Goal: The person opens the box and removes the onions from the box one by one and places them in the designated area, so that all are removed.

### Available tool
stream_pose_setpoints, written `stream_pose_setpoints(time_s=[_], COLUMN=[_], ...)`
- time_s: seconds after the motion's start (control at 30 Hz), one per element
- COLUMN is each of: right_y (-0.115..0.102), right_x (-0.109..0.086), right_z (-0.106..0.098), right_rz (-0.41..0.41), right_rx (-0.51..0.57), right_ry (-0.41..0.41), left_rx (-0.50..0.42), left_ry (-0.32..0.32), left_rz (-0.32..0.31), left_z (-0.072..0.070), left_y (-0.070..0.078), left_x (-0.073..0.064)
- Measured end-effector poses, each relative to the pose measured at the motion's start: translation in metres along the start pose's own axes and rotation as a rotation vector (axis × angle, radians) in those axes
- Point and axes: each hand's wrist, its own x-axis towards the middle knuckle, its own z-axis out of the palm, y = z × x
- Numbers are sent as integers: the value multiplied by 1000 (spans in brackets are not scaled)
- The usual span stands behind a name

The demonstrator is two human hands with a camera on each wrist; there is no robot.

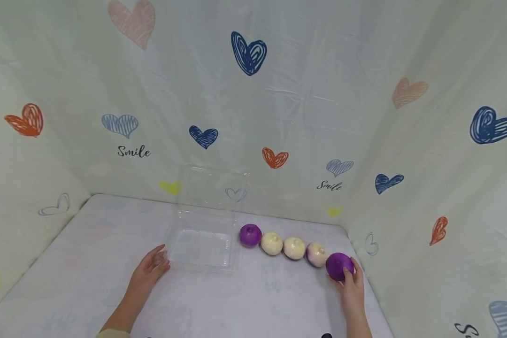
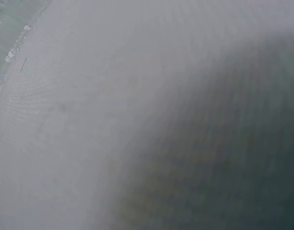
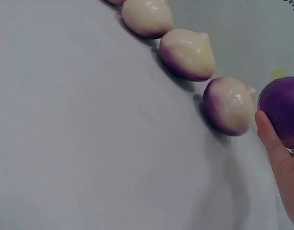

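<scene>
My right hand (image 1: 350, 281) grips a round purple turnip-like vegetable (image 1: 339, 266) at the right end of a row. In the right wrist view, the thumb lies along the side of this purple vegetable (image 3: 285, 112). The row holds three cream ones tinged purple, the nearest being a cream-and-purple vegetable (image 3: 228, 106), and another purple one (image 1: 250, 235) at its left end. A clear plastic box (image 1: 200, 268) stands left of the row with its lid (image 1: 213, 171) raised. My left hand (image 1: 149, 270) holds the box's left edge between thumb and fingers. The left wrist view shows mostly blurred surface.
A white cloth-covered table (image 1: 219, 305) lies beneath everything. Behind it and at both sides hangs a pale curtain (image 1: 300, 117) printed with hearts and words. A small dark object (image 1: 326, 335) shows at the bottom edge of the head view.
</scene>
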Motion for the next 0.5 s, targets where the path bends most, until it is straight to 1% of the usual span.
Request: stream_pose_setpoints(time_s=[0.2,0.33,0.4,0.5], right_y=[1,1,2,1], right_x=[10,16,18,22], right_z=[-9,-12,-14,-17], right_rz=[-17,-20,-15,-10], right_rx=[-51,-106,-165,-323], right_ry=[24,32,37,57], left_rx=[10,16,12,9], left_ry=[8,15,16,15], left_rz=[13,11,11,11], left_z=[1,0,0,0], left_y=[2,1,0,-2], left_x=[-1,0,1,1])
